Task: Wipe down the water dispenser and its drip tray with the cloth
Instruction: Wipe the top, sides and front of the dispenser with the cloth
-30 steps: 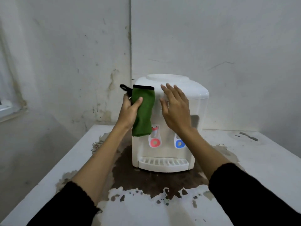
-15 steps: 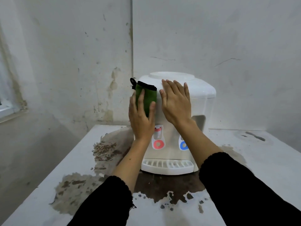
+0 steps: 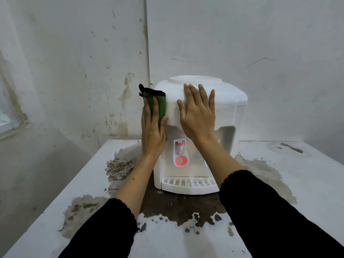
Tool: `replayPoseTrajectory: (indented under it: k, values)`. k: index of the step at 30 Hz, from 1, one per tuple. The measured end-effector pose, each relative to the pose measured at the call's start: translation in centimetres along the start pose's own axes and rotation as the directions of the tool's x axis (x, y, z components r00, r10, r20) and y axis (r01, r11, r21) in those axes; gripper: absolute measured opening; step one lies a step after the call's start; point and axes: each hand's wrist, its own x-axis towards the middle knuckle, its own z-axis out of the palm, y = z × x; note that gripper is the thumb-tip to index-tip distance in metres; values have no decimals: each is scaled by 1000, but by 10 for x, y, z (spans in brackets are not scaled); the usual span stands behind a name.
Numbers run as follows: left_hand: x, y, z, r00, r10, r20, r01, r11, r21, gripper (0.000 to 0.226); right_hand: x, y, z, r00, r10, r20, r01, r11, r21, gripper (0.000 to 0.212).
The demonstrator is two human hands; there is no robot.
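Note:
A white countertop water dispenser [image 3: 229,101] stands on a stained white table, with a red tap button [image 3: 180,160] on its front and a slotted drip tray [image 3: 188,183] at its base. My left hand [image 3: 151,131] presses a folded green cloth [image 3: 161,106] with a black edge flat against the dispenser's upper left front corner, fingers straight. My right hand [image 3: 198,112] lies flat with spread fingers on the dispenser's upper front, just right of the cloth. The blue tap is mostly hidden behind my right forearm.
The white table [image 3: 307,183] carries a large dark brown stain [image 3: 176,207] in front of and around the dispenser. Marked white walls meet in a corner right behind it. A window sill [image 3: 11,127] shows at the far left.
My left hand turned from gripping the cloth at the dispenser's side to pressing it flat on the upper left front. My right hand slid up a little. The view moved closer.

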Motion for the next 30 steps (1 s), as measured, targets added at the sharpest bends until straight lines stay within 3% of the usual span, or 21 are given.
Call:
replayPoseTrajectory:
  k: [6, 11, 13, 16, 21, 26, 30]
  values:
    - [2, -13, -3, 963, -264, 53, 269, 935, -229, 54, 1, 1, 2, 1000, -3, 21, 2, 1000, 28, 54]
    - [-35, -25, -4, 886, -435, 161, 463, 842, -278, 50, -2, 2, -1, 999, -9, 52, 7, 999, 31, 53]
    - [-32, -19, -8, 899, -415, 143, 438, 855, -276, 50, -3, 3, -2, 998, -20, 57, 19, 999, 32, 51]
    - [-5, -6, -10, 958, -286, 37, 285, 924, -256, 51, -4, 3, -2, 999, -18, 46, 16, 999, 29, 53]
    - [-5, -14, 5, 990, -128, -64, 122, 988, -95, 60, -1, 9, 1, 997, -53, 59, 52, 999, 13, 51]
    - [-100, -46, 26, 955, -281, 97, 284, 959, -19, 72, -1, 9, 4, 998, -56, 27, 55, 998, 16, 55]
    - [-124, -51, 30, 917, -381, 118, 382, 924, 16, 67, -1, 12, 4, 996, -79, 37, 79, 997, -14, 56]
